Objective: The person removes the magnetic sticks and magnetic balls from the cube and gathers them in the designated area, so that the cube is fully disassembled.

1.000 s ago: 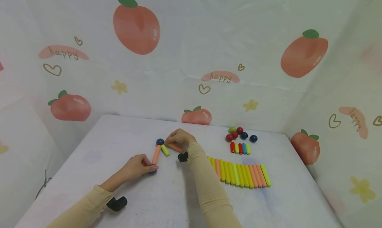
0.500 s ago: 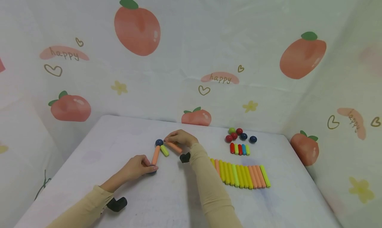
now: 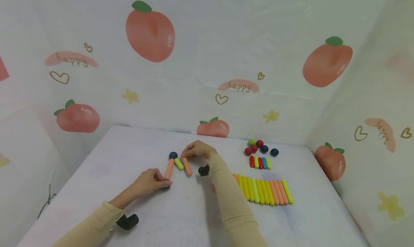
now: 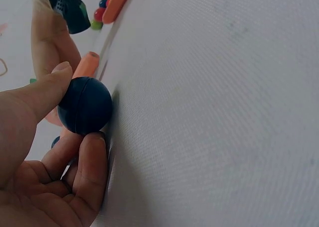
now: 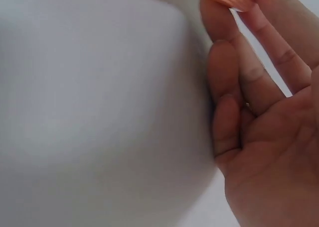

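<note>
My left hand point(image 3: 147, 183) pinches a dark blue ball point(image 4: 85, 106) between thumb and fingers, low at the table. From that ball an orange stick point(image 3: 169, 169) runs away toward a second dark blue ball point(image 3: 173, 155). A short lime-green stick point(image 3: 179, 164) slants out below the second ball, on its right. Just right of it, my right hand point(image 3: 198, 150) pinches the far end of another orange stick point(image 3: 187, 167), whose near end points toward me. In the right wrist view only a ridged bit of this stick shows between the fingertips.
A row of long yellow, orange and green sticks point(image 3: 262, 191) lies to the right, partly behind the right sleeve. Beyond it are several short coloured sticks point(image 3: 260, 162) and loose red, green and blue balls point(image 3: 253, 148). A printed cloth rises behind the white table point(image 3: 129, 142).
The orange stick in my right hand has swung round, its near end moving left and toward me. The right hand has shifted slightly right. My left hand stays on its ball.
</note>
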The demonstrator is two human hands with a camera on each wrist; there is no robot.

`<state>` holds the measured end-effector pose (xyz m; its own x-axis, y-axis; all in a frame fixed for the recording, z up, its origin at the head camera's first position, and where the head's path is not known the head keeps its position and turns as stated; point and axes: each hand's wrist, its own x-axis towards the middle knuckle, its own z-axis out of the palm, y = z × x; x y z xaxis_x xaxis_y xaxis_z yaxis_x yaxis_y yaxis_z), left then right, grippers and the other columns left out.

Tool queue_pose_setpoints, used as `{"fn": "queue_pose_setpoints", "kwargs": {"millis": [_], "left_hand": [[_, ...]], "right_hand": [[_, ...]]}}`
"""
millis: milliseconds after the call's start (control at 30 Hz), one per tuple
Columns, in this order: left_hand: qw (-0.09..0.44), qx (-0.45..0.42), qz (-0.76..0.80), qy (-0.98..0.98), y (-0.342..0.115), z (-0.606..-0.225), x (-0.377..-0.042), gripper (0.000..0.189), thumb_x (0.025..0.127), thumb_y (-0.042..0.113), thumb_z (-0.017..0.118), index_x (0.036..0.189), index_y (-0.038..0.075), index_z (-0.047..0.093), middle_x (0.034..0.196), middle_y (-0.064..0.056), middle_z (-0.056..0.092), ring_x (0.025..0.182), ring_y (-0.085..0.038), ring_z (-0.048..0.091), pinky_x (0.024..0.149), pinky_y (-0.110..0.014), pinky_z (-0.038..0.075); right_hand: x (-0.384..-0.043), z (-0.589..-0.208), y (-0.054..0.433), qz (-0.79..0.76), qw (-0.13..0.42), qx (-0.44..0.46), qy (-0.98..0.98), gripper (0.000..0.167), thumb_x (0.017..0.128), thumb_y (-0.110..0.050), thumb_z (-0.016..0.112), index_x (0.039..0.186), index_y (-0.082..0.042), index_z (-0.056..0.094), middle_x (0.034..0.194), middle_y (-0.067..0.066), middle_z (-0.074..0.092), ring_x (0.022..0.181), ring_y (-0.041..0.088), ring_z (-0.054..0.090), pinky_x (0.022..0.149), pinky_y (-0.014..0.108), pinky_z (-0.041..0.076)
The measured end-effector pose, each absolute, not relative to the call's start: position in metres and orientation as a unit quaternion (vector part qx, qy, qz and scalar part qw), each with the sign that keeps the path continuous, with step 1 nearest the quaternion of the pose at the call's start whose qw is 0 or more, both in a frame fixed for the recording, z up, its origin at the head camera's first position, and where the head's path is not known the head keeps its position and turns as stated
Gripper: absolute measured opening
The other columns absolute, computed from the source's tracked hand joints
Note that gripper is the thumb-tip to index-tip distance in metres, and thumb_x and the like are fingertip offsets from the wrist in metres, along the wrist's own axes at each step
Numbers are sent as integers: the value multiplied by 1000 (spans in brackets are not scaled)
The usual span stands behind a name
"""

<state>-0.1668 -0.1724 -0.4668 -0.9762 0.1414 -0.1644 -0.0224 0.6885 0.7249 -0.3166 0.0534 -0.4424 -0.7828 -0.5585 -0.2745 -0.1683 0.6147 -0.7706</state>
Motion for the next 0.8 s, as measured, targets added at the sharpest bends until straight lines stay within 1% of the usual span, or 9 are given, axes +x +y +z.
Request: {"fn": "queue_pose_setpoints", "kwargs": {"millis": [200,433,567,800], "left_hand": [[98,31,393,914,-171,-467,-166,38,81,39,80,87,6,61,77,-2,59,70,-14,50,59,-25,40],[98,35,394,913,-171,-467,-168,39,81,38,81,87,6,61,76,-2,57,69,-14,49,58,-24,40],[98,34,394,913,-172,-468,-169,38,81,38,81,88,6,61,77,-2,58,70,-15,50,59,-25,40],[102,30,393,913,-172,-468,-166,40,80,39,80,89,6,61,78,-3,57,71,-15,49,59,-26,40]], "right_hand": [[-324,-443,70,-390,261,-205,859,17,86,-31,74,98,-19,77,88,-8,72,86,8,60,80,23,48],[-325,-435,98,-398,274,-195,854,16,87,-28,74,96,-15,75,85,-7,73,86,9,63,83,25,52],[-320,-430,114,-406,272,-193,851,16,89,-26,73,95,-12,74,84,-5,73,85,10,66,83,27,55],[-304,-431,139,-396,256,-211,856,17,92,-26,70,90,-10,72,79,-2,69,80,12,63,80,25,54]]}}
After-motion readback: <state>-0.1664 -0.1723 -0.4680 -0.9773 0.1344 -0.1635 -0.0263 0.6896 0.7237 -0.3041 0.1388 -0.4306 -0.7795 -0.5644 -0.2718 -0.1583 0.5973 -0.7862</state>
